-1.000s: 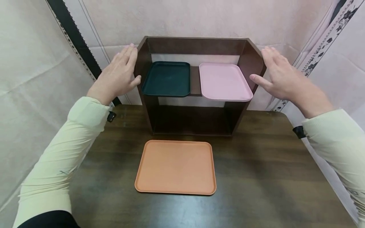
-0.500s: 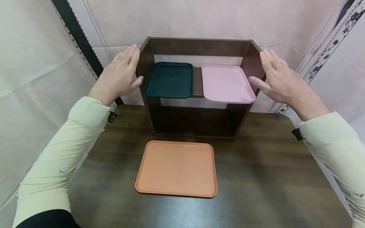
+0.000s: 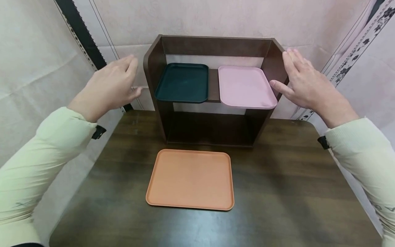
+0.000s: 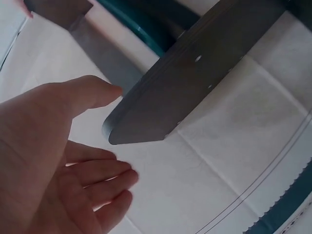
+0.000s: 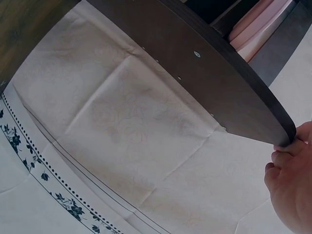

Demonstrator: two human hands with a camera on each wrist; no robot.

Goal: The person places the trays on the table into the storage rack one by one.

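Note:
A dark brown two-tier shelf (image 3: 216,46) stands at the back of the table. On its upper level lie a dark green tray (image 3: 182,82), left, and a pink tray (image 3: 247,86), right. My left hand (image 3: 108,84) hovers just left of the shelf, apart from it, holding nothing. The left wrist view shows that hand's thumb (image 4: 97,91) near the side panel and its other fingers loosely bent. My right hand (image 3: 310,84) rests against the upper right side of the shelf, fingers extended in the head view. Its fingertips meet the panel's corner in the right wrist view.
An orange-brown tray (image 3: 189,179) lies flat on the dark wooden table (image 3: 277,192), in front of the shelf. Pale cloth (image 3: 213,17) hangs behind and at both sides. The shelf's lower level (image 3: 210,128) faces the front.
My left hand has come off the shelf's left side and moved left, away from it. The right hand stays at the right side. The trays keep their places.

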